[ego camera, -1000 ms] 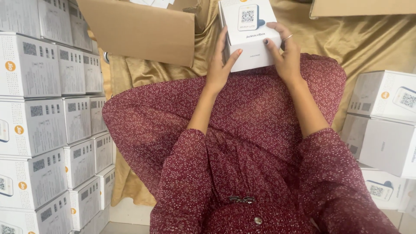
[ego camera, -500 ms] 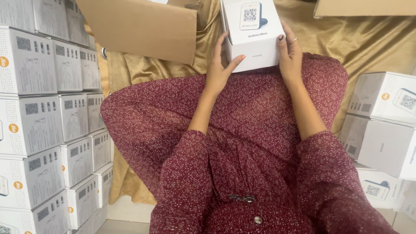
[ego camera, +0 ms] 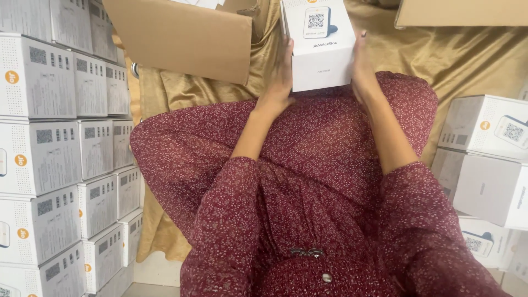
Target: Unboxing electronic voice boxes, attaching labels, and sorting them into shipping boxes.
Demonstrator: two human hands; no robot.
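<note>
I hold a small white product box [ego camera: 320,47] with a blue device pictured on top, above my knees near the top middle of the view. My left hand [ego camera: 280,77] presses flat against its left side. My right hand [ego camera: 364,70] presses against its right side, fingers mostly hidden behind the box. I sit cross-legged in a maroon patterned dress [ego camera: 308,181], and the box hovers just past my lap over a gold cloth [ego camera: 456,55].
A tall stack of several identical white boxes [ego camera: 60,143] fills the left side. More white boxes [ego camera: 487,159] pile up at the right. A brown cardboard carton flap [ego camera: 181,36] lies at the top left and another carton [ego camera: 462,12] at the top right.
Both hands shifted from gripping the box's front corners with fingers on top to pressing flat on its sides. The box lifted slightly and stays in the same spot.
</note>
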